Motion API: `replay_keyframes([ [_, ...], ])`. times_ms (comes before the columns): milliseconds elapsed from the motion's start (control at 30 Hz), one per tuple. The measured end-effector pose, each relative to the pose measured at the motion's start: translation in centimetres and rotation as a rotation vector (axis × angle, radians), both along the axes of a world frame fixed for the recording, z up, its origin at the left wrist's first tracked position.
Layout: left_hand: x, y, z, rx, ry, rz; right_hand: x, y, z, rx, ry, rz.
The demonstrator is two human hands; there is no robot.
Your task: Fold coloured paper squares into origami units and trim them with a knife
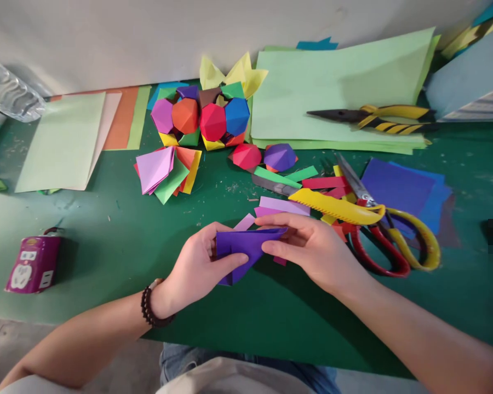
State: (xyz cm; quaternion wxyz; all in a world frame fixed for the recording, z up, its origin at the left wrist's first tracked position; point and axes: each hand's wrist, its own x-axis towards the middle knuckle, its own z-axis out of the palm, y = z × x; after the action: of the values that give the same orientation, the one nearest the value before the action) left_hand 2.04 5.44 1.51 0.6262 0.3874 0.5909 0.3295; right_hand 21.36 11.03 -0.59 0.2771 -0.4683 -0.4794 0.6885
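Observation:
A folded sheet of purple paper (254, 244) is held up between my two hands, above the near part of the green table. My left hand (199, 262) grips its left side, thumb across the front and fingers behind. On the right, my right hand (308, 243) pinches the paper's pointed upper corner between thumb and fingers. Just beyond the hands lie cut paper strips (285, 206) in pink, green and red. Right of my right hand rest scissors (394, 241) with red and yellow handles and a yellow utility knife (332, 205).
Folded paper balls (201, 116) stand near the wall, with folded coloured pieces (166, 169) in front. Pliers (370, 117) lie on a light green paper stack (337, 82). Blue and purple sheets (398, 186) are at right. A purple carton (33, 264) stands left; a clear bottle (14, 90) lies behind it.

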Motion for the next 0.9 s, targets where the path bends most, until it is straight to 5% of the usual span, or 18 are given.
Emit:
replay_keyframes([
  [900,0.20,-0.28,-0.56,-0.002,0.058,-0.019,-0.30,-0.48,-0.45,-0.083,-0.009,-0.057],
])
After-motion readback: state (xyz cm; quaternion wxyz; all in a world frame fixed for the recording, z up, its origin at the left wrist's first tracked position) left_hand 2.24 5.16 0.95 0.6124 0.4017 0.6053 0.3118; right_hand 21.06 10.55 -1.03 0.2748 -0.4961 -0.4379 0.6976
